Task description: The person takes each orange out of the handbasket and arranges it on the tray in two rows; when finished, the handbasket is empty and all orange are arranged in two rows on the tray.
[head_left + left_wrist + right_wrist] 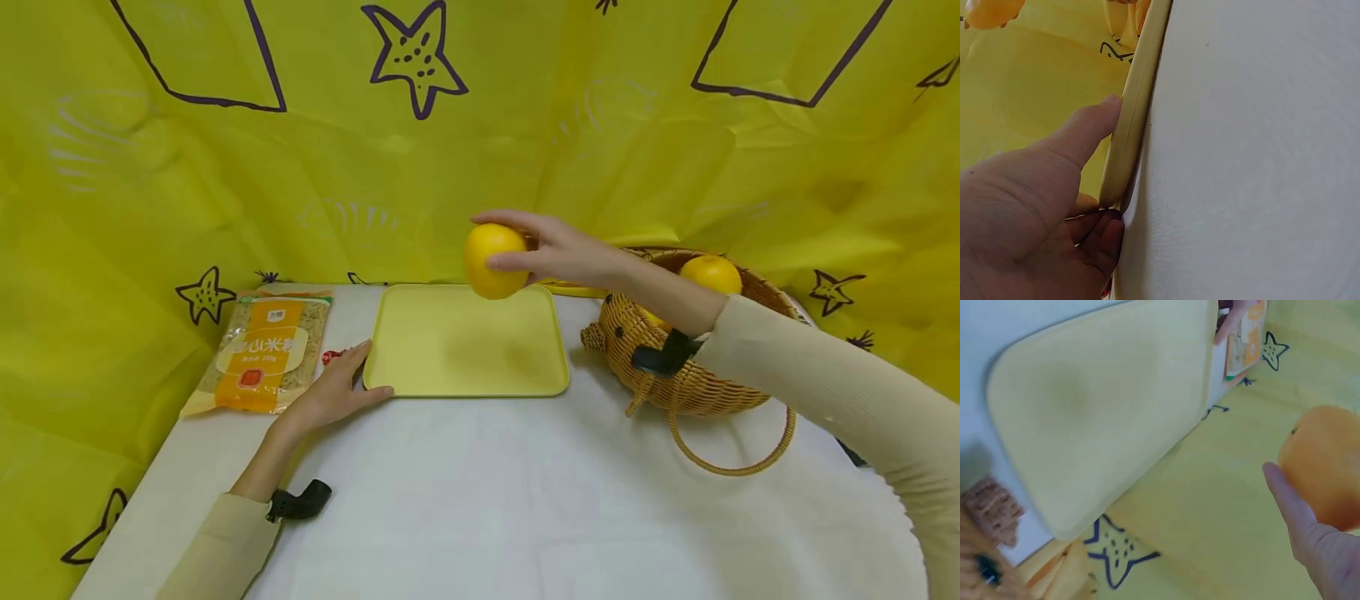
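Note:
My right hand (562, 250) grips an orange (483, 248) between thumb and fingers. It holds the fruit up above the far edge of a pale yellow tray (457, 346), with the yellow backdrop behind. In the right wrist view, the thumb lies along the side of the orange (1329, 462). At the tray's near left corner is my left hand (337, 390). The left wrist view shows its thumb against the tray rim (1130, 125) and the other fingers curled at the corner. Nothing lies on the tray's surface.
A pig-shaped wicker basket (697, 392) stands right of the tray, its handle hanging toward the front; another orange (712, 273) sits inside. To the left lies a packet of dry noodles (251, 350), with a small red object (330, 357) beside it. Yellow patterned sheeting (480, 125) rises behind the table.

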The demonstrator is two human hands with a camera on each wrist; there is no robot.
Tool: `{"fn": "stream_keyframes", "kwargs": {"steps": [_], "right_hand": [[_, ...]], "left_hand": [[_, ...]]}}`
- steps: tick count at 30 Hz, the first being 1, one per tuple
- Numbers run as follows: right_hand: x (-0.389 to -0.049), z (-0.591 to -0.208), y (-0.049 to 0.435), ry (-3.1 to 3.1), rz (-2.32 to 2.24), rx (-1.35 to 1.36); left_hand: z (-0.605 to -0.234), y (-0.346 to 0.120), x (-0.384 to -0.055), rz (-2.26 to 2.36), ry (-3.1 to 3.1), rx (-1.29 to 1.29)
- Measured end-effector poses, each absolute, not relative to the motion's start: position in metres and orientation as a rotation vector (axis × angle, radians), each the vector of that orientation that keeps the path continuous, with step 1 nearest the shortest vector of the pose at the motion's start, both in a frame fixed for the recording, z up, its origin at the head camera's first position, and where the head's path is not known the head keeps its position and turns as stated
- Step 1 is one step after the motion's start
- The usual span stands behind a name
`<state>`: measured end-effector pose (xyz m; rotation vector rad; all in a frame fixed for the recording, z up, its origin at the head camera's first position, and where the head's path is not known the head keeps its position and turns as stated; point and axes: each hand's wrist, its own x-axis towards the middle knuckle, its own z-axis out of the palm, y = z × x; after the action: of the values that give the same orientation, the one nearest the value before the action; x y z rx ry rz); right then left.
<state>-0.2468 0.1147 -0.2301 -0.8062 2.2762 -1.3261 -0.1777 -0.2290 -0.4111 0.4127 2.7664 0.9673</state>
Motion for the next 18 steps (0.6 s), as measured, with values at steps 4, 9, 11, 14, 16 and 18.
{"fn": "stream_keyframes", "kwargs": {"steps": [4,9,11,14,16,18], "right_hand": [[-0.255,-0.233,0.095,2.302,-1.314,-0.831],[-0.269,-0.233,0.076,2.278,-1.351,-0.908],[-0.275,-0.233,0.069,2.262,-1.361,-0.938],[-0.281,-0.235,0.059,2.233,-1.377,-0.95],[-0.285,-0.238,0.053,2.217,-1.401,-0.945],[-0.288,-0.243,0.048,2.211,-1.431,-0.942]], "left_hand": [[-0.412,-0.23,-0.178,0.961,2.764,0.398],[-0.412,-0.231,-0.18,0.966,2.762,0.416],[-0.411,-0.231,-0.18,0.968,2.767,0.418],[-0.411,-0.232,-0.181,0.978,2.761,0.413],[-0.412,-0.232,-0.18,0.986,2.755,0.407],[-0.414,-0.232,-0.18,0.995,2.749,0.406]]}}
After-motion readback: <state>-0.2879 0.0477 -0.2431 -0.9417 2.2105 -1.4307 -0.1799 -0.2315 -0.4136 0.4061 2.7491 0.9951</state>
